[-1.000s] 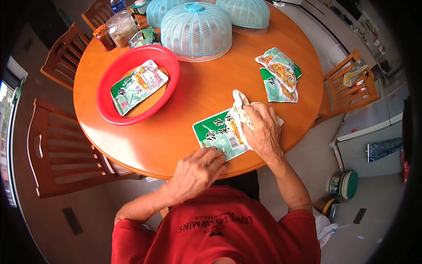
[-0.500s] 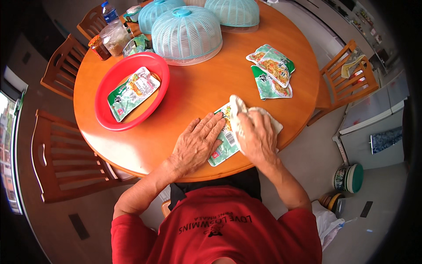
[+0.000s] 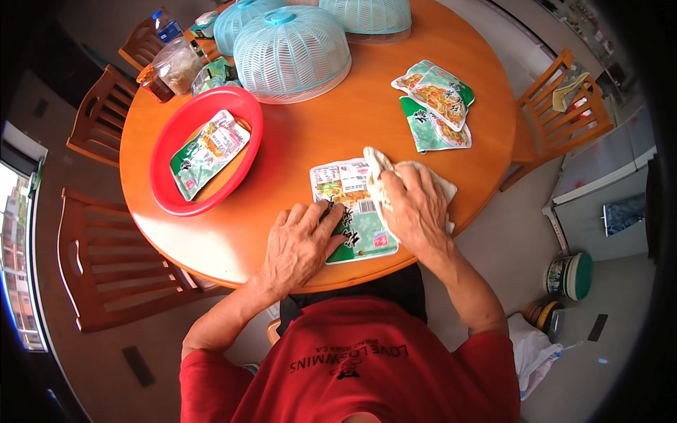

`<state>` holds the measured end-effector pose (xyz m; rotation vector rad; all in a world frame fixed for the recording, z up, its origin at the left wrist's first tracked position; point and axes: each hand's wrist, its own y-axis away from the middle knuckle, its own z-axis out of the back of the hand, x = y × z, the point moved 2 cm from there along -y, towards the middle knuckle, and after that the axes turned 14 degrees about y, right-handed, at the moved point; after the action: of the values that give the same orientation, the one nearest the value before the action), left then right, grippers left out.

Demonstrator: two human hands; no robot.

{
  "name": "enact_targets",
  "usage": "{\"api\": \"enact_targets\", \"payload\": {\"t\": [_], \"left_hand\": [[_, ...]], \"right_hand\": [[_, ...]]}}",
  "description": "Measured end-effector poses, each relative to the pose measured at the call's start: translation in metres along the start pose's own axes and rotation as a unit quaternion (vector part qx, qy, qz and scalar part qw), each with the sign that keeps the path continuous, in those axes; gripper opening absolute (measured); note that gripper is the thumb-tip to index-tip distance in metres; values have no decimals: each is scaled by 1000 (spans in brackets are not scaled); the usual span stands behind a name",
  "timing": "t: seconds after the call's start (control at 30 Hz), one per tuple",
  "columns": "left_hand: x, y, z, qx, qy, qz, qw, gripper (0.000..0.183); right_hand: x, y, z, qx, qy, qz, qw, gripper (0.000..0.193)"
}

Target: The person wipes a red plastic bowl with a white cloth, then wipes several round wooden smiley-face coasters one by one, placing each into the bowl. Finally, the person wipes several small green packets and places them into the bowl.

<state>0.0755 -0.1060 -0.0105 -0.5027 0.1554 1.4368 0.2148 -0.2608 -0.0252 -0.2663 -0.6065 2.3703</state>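
A green and white food packet (image 3: pixel 347 189) lies flat on the table in front of me, its printed side up. My left hand (image 3: pixel 302 243) rests across its left edge, fingers stretched out and pressing on it, thumb on the green part. Bunched under my right hand (image 3: pixel 417 211) is a cream-coloured cloth (image 3: pixel 376 173). The fingers close over the cloth, which covers the packet's right side. To the left, a red plastic basin (image 3: pixel 159 173) holds another such packet (image 3: pixel 210 154). Several similar packets (image 3: pixel 441 99) lie overlapping at the right of the table.
Blue mesh food covers (image 3: pixel 293 60) stand at the back of the round wooden table (image 3: pixel 321 130). A clear jar (image 3: pixel 178 65), a red-brown jar (image 3: pixel 155 86) and a blue-capped bottle (image 3: pixel 166 28) stand back left. Wooden chairs (image 3: pixel 116 261) surround the table.
The packet has turned, its upper end now pointing away from me and slightly left. My left hand has shifted a little left and nearer me; my right hand stays on the cloth.
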Motion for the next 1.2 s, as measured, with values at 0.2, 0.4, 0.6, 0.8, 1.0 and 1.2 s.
{"api": "enact_targets", "payload": {"t": [0.2, 0.4, 0.6, 0.8, 1.0, 1.2], "left_hand": [[23, -16, -6, 3, 12, -1, 1000, 92], [26, -15, -12, 7, -4, 12, 1000, 92], [28, -13, -11, 32, 20, -14, 999, 94], [31, -11, -11, 30, 43, -11, 999, 97], [28, -10, -10, -9, 5, -18, 1000, 100], [25, -8, -3, -72, 161, 25, 984, 85]], "right_hand": [[-3, -35, -9, -58, -60, 88, 993, 28], [1, -4, 18, -20, -157, 208, 965, 40], [8, 16, 29, 3, -131, 218, 967, 37], [11, -34, -5, -22, -105, 139, 985, 37], [14, -88, -44, 12, -70, 120, 990, 32], [12, -85, -35, -71, -211, 166, 961, 32]]}}
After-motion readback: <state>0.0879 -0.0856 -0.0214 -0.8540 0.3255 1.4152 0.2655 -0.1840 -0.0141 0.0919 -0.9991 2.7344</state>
